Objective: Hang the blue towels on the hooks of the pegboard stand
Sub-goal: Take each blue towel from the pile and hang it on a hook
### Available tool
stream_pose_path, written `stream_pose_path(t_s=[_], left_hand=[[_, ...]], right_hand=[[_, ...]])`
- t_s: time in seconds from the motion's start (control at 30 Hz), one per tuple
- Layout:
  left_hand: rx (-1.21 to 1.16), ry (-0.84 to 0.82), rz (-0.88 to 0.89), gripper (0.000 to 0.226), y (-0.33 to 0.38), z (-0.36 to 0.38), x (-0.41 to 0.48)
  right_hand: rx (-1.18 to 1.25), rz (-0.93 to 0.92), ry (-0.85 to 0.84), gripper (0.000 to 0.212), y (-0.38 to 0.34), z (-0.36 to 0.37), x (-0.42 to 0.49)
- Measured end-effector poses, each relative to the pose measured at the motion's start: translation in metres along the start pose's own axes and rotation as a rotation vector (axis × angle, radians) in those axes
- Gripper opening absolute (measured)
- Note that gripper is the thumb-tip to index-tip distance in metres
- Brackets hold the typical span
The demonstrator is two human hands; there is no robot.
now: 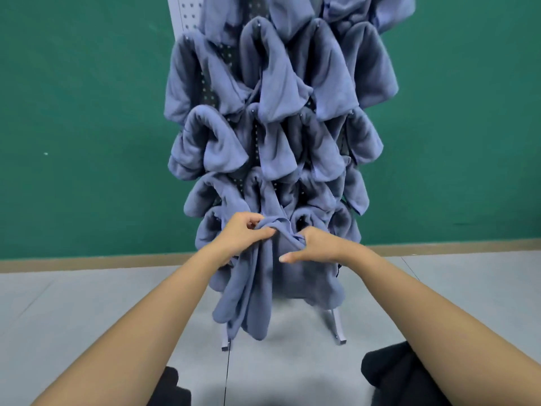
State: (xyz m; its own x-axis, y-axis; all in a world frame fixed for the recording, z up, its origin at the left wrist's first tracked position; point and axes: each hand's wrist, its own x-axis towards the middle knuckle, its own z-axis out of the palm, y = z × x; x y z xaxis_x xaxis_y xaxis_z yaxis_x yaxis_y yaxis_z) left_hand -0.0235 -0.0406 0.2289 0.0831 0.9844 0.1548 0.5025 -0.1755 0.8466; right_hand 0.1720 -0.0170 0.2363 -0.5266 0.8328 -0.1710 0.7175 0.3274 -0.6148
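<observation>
A tall pegboard stand [187, 10] rises in front of me, almost wholly covered by several blue towels [281, 80] hung in rows on its hooks. At the lowest row one blue towel [251, 294] hangs down in long folds. My left hand [244, 232] pinches its bunched top edge. My right hand [314, 246] grips the same towel's top just to the right, thumb stretched left. Both hands press close to the board; the hook under them is hidden by cloth.
The stand's grey metal feet [336, 326] rest on a pale grey floor [87, 312]. A green wall [82, 112] with a brown skirting strip runs behind. My dark-clothed knees [398, 373] show at the bottom edge.
</observation>
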Motion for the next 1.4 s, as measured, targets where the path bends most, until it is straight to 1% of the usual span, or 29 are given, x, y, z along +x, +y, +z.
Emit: stream_pose_path(t_s=[0.03,0.07,0.1,0.13,0.17,0.2,0.23,0.3,0.33,0.37,0.47,0.53,0.57,0.6,0.63,0.73,0.8,0.87,0.97,1.0,1.07,1.13,1.17,1.23,1.3,1.37,1.4], left_hand=[[0.079,0.049,-0.001,0.018,-0.001,0.000,0.003],[0.132,0.091,-0.021,0.023,-0.002,0.000,0.006],[0.123,0.120,-0.054,0.023,-0.005,0.001,0.009],[0.059,0.140,-0.100,0.018,-0.008,0.002,0.010],[-0.031,0.156,-0.146,0.011,-0.012,0.005,0.009],[-0.117,0.170,-0.191,0.004,-0.014,0.007,0.009],[-0.180,0.186,-0.232,0.003,-0.017,0.009,0.007],[-0.222,0.176,-0.312,0.002,-0.026,0.009,0.006],[-0.197,0.149,-0.359,0.005,-0.032,0.008,0.004],[-0.155,0.110,-0.414,0.013,-0.037,0.007,0.001],[-0.139,-0.056,-0.635,0.030,-0.050,0.010,-0.010],[-0.225,-0.207,-0.768,0.046,-0.053,0.018,-0.013],[-0.321,-0.265,-0.802,0.054,-0.052,0.022,-0.012],[-0.437,-0.300,-0.808,0.059,-0.051,0.027,-0.010],[-0.538,-0.312,-0.798,0.058,-0.048,0.031,-0.008],[-0.728,-0.289,-0.753,0.048,-0.037,0.039,-0.004],[-0.737,-0.281,-0.738,0.044,-0.034,0.045,-0.005],[-0.676,-0.264,-0.727,0.045,-0.036,0.053,-0.006],[-0.616,-0.263,-0.748,0.068,-0.043,0.065,-0.009],[-0.636,-0.259,-0.747,0.069,-0.043,0.066,-0.009],[-0.701,-0.189,-0.727,0.060,-0.041,0.067,-0.008],[-0.780,-0.081,-0.702,0.050,-0.041,0.066,-0.005],[-0.826,-0.010,-0.665,0.042,-0.040,0.065,-0.003],[-0.900,0.112,-0.592,0.029,-0.039,0.055,-0.002],[-0.916,0.098,-0.537,0.027,-0.038,0.042,0.000],[-0.874,0.070,-0.529,0.035,-0.036,0.031,0.000],[-0.865,0.092,-0.536,0.036,-0.035,0.027,0.000]], right_hand=[[0.030,-0.010,0.003,0.054,0.000,0.004,0.002],[0.121,-0.029,0.002,0.050,0.000,0.007,0.004],[0.252,-0.047,-0.004,0.041,0.001,0.008,0.005],[0.387,-0.057,-0.003,0.031,0.002,0.010,0.006],[0.505,-0.052,0.008,0.029,0.005,0.010,0.009],[0.612,-0.031,0.038,0.030,0.008,0.010,0.012],[0.713,-0.005,0.079,0.031,0.010,0.010,0.015],[0.876,0.051,0.171,0.038,0.014,0.007,0.022],[0.937,0.064,0.206,0.043,0.015,0.004,0.024],[0.998,0.059,0.226,0.043,0.016,0.001,0.026],[1.174,-0.006,0.234,0.025,0.010,-0.009,0.025],[1.270,-0.036,0.214,0.024,0.004,-0.013,0.023],[1.299,-0.048,0.205,0.026,0.002,-0.013,0.023],[1.316,-0.055,0.199,0.028,-0.001,-0.014,0.023],[1.325,-0.058,0.194,0.030,-0.002,-0.014,0.023],[1.362,-0.063,0.184,0.032,-0.004,-0.013,0.021],[1.388,-0.061,0.166,0.036,-0.004,-0.012,0.020],[1.413,-0.060,0.142,0.041,-0.005,-0.011,0.019],[1.450,-0.073,0.124,0.044,-0.009,-0.010,0.017],[1.471,-0.082,0.128,0.045,-0.009,-0.010,0.016],[1.527,-0.119,0.135,0.047,-0.008,-0.012,0.015],[1.574,-0.113,0.167,0.047,-0.006,-0.014,0.014],[1.588,-0.109,0.195,0.048,-0.005,-0.016,0.014],[1.577,-0.085,0.259,0.044,-0.001,-0.018,0.013],[1.546,-0.069,0.303,0.043,0.002,-0.019,0.011],[1.504,-0.049,0.341,0.044,0.006,-0.020,0.009],[1.482,-0.034,0.359,0.040,0.010,-0.022,0.008]])
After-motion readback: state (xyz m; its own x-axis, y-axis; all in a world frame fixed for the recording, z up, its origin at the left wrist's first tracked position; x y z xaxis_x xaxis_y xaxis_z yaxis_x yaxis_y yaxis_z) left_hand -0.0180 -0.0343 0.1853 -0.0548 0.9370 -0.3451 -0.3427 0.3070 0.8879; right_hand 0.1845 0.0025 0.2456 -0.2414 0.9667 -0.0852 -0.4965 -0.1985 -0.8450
